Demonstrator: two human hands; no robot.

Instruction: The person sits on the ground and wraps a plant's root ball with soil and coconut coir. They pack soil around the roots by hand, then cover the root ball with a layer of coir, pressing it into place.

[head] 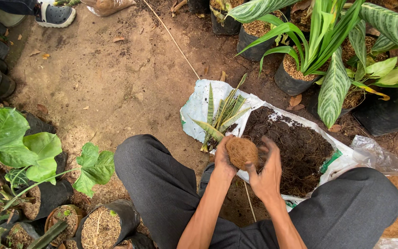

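Left hand point(223, 159) cupped fibrous root ball point(242, 152) over near edge of white soil sack point(194, 108); right hand point(267, 171) spread wide beside ball, touching it. Ball looked packed round already. Striped-leaf plants point(222, 115) lay unpotted on sack's left flap.

— What lies around the bare dirt ground point(116, 78)?

— Black nursery pots point(291, 76) with striped, broad-leaved plants stand beyond it to the right. Left of it grow large heart-shaped green leaves point(5, 138) over more dark pots.

— Anything past it?

— A grey shoe point(54, 14) at its far left edge, and a thin stick point(171, 39) lying across it. Soft daylight, outdoors.
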